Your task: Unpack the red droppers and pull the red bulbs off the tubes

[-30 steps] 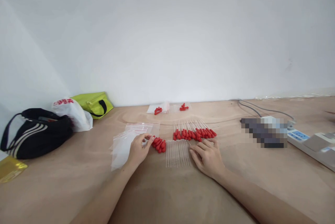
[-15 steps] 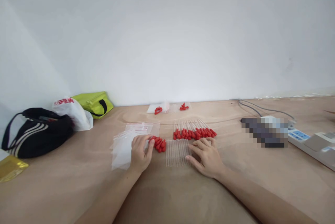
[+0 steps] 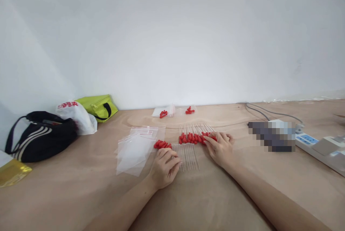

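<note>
My left hand has its fingers bent and closed over the lower left side of a row of clear thin tubes. What its fingertips hold is hidden. Just beyond that hand lies a small pile of loose red rubber bulbs. Farther back, several droppers, clear tubes with red bulbs fitted, lie side by side with the bulbs toward me. At their right end, my right hand has thumb and fingers closed around some of the red bulbs.
Clear zip bags lie stacked on the left. Near the wall are bags with red-bulbed droppers. A black bag, a white plastic bag and a lime-green bag stand far left. A power strip and a blurred-out object are at right.
My left hand has moved right, from the bags and loose bulbs to the clear tubes. My right hand has left those tubes and moved up to the right-hand dropper bulbs.
</note>
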